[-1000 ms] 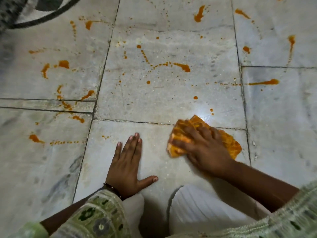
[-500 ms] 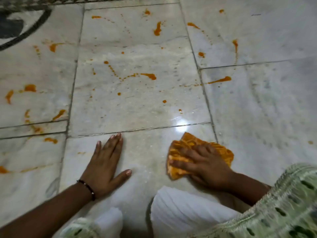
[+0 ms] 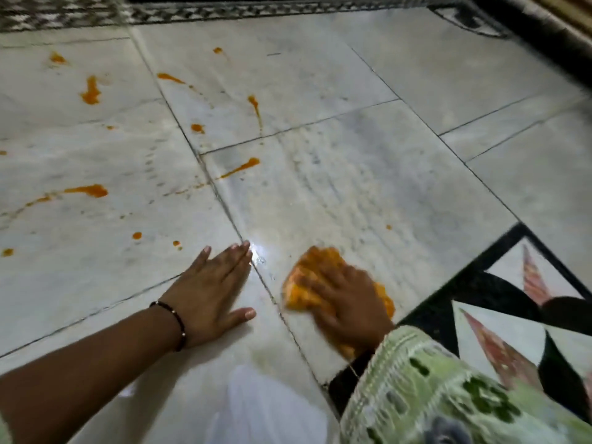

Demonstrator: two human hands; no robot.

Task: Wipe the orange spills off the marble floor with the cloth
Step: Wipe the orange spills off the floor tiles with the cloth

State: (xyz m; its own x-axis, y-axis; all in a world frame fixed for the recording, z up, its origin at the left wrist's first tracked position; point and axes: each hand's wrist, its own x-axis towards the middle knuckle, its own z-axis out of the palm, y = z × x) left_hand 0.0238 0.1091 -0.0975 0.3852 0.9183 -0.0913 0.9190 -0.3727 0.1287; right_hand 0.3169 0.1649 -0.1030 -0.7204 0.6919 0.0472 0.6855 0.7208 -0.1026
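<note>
The orange cloth (image 3: 307, 280) is bunched up on the marble floor (image 3: 368, 174), just right of a tile joint and near the black-edged inlay pattern (image 3: 499, 302) at the lower right. It's pressed down by the right hand (image 3: 346, 302), which is laid on top with the fingers spread over the fabric and pointing up-left — the picture is blurred there, so whether the fingertips are curled into the cloth can't be told. Part of the cloth is seen poking out past the fingers and along the far side of the hand.

The left hand (image 3: 211, 290) is planted flat on the floor just beside it, fingers straight and pressed together, thumb stuck out toward the cloth — nothing is held by it. A dark beaded bracelet (image 3: 174, 325) is worn on that wrist.

The orange spills (image 3: 91, 91) are scattered over the tiles further out, mostly up and to the left: a long streak (image 3: 240, 168) is seen across the joint, another smear (image 3: 86, 190) on the left tile, small drops (image 3: 137, 235) near the left fingertips, and one tiny dot (image 3: 388, 226) on the right. A bright glare spot sits between the two hands.

A green patterned sleeve (image 3: 432, 389) is seen at the bottom right, white fabric (image 3: 266, 408) at the bottom middle, and a patterned border (image 3: 224, 9) along the far edge.
</note>
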